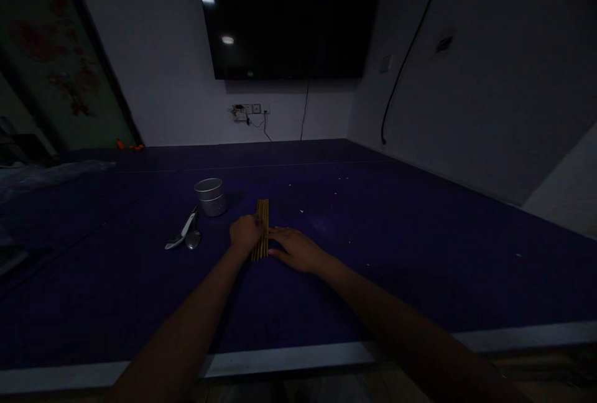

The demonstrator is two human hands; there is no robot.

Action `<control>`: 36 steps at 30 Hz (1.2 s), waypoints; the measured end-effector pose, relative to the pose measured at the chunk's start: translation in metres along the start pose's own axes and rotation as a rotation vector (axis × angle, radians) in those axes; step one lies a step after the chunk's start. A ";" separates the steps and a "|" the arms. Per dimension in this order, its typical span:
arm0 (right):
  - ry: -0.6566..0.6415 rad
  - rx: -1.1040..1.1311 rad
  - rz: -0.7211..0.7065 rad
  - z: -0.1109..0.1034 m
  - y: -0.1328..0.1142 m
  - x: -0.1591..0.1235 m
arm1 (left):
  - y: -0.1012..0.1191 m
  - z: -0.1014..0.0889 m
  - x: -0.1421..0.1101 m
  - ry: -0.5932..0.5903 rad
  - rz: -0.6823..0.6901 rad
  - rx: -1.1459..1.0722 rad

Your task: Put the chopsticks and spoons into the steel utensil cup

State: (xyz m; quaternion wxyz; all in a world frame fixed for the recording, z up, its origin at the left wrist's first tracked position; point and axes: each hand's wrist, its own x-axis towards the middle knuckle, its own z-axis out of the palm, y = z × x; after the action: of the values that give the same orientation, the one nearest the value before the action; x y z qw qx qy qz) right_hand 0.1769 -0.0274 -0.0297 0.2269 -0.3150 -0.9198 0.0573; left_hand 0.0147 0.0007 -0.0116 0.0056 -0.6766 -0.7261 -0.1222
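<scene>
On the purple surface (396, 235), a row of thin sticks (263, 207) is lying between the hands, its long axis running nearly straight ahead, the nearer left hand (245, 233) curling over its left side, pinch impossible to tell, the right hand (299, 251) reaching leftward, loosely spreading fingers touching its right edge.

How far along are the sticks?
Partly, I'd say. Done: sticks lie lengthwise together in a narrow row. In hand: left hand on their left side, right hand at their right edge. Probably left: evening the near ends, slightly fanned. Cup stands apart; can't tell if it's involved.
</scene>
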 end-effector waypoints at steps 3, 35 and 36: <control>0.002 0.006 -0.005 0.000 0.000 0.000 | 0.000 0.000 0.000 0.003 -0.006 -0.005; 0.001 0.003 -0.024 -0.003 -0.001 0.001 | 0.001 -0.001 0.000 -0.005 0.005 0.010; 0.001 0.004 -0.024 -0.003 -0.001 0.001 | 0.001 -0.001 0.000 -0.003 0.005 0.012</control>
State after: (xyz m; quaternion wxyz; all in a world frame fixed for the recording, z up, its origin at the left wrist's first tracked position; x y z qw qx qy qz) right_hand 0.1770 -0.0277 -0.0263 0.2285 -0.3036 -0.9233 0.0562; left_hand 0.0159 0.0005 -0.0104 0.0090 -0.6784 -0.7253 -0.1167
